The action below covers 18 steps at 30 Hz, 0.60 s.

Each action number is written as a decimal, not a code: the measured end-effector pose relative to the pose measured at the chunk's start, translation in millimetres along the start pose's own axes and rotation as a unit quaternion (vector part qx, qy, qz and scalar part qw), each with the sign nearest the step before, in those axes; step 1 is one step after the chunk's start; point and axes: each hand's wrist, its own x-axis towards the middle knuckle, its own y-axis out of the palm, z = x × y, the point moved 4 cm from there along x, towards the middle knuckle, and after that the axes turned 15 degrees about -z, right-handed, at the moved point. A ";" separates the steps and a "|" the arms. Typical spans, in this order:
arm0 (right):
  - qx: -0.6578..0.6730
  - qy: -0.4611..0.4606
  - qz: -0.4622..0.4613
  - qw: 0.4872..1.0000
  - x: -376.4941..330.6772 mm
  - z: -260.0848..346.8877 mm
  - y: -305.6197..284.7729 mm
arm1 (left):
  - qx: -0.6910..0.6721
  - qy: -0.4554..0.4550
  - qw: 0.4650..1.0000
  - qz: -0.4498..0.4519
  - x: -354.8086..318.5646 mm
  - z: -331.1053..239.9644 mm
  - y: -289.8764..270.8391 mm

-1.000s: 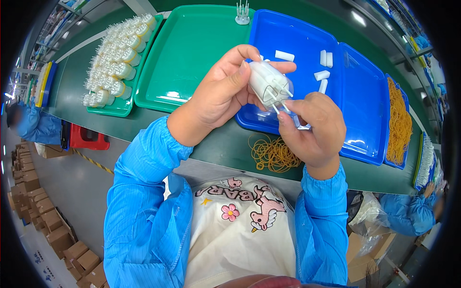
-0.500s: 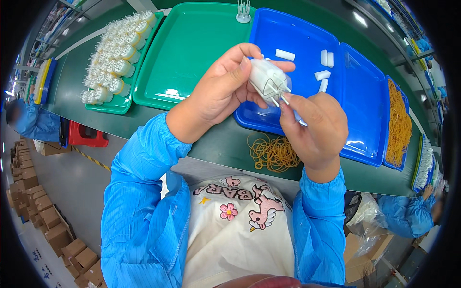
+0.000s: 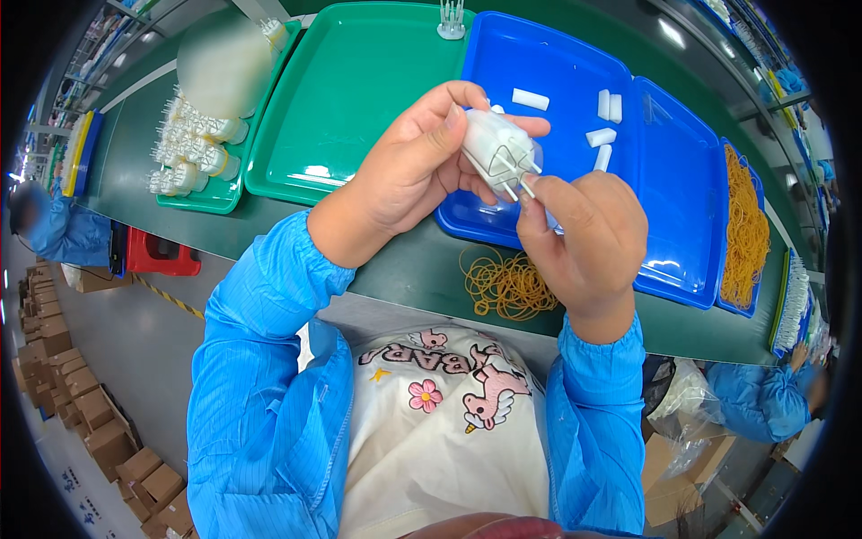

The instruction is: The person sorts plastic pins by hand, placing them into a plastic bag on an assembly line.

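My left hand (image 3: 415,166) is closed around a bundle of white cylinders (image 3: 492,139) set in a clear plastic prong holder, its prongs facing right and toward me. With thumb and forefinger, my right hand (image 3: 591,225) pinches at the tip of one prong; whether something small is between the fingers is hidden. Beyond the hands, several loose white cylinders (image 3: 531,99) lie in a blue tray (image 3: 561,54). Below the right hand a heap of tan rubber bands (image 3: 505,286) rests on the green table.
Left of the large green tray (image 3: 359,63), another green tray holds rows of finished-looking bundles (image 3: 184,148), partly covered by a blurred patch. An empty-handed prong piece (image 3: 452,22) stands at the back. More rubber bands (image 3: 743,234) fill a blue tray at right. Co-workers (image 3: 763,400) sit nearby.
My right fingertips have shifted slightly left along the prong ends. The left hand keeps its hold on the bundle. A blurred patch now covers part of the bundles at left.
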 end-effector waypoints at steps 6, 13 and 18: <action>0.031 0.022 0.002 0.999 1.1 -0.2 -0.1 | 0.007 -0.009 1.000 0.004 -3.1 1.0 -0.7; 0.105 0.146 -0.010 0.984 -5.4 -0.9 0.7 | 0.040 -0.008 0.999 -0.009 -4.0 7.0 -2.0; 0.176 0.225 -0.050 0.957 -9.0 -2.9 4.1 | 0.031 0.003 0.999 -0.022 -5.8 4.3 1.3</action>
